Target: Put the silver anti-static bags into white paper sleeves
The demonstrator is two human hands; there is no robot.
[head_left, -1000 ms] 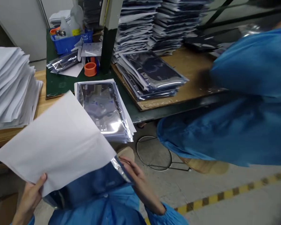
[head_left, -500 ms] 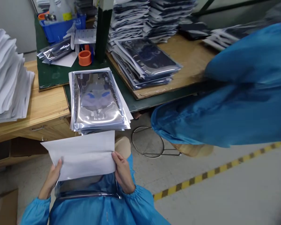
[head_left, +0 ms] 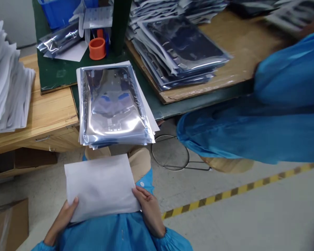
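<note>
A white paper sheet [head_left: 101, 186] lies flat over my lap, held at both lower corners. My left hand [head_left: 61, 219] grips its lower left edge with the thumb on top. My right hand [head_left: 149, 207] pinches its lower right edge. Whatever is under the sheet is hidden. Just beyond it, a stack of silvery anti-static bags [head_left: 112, 104] with white sheets between them overhangs the front edge of the green-topped table [head_left: 54, 73].
A tall pile of white sheets [head_left: 5, 76] sits on the wooden desk [head_left: 49, 111] at left. Larger bag stacks [head_left: 180, 52] lie on a board behind. An orange cup [head_left: 97, 48] stands near a post. A co-worker's blue sleeve [head_left: 264, 118] reaches across at right. A cardboard box [head_left: 7, 219] stands lower left.
The white sheet came down from a raised, tilted position and now lies flat on my lap. My right hand moved onto its edge. The view tipped downward.
</note>
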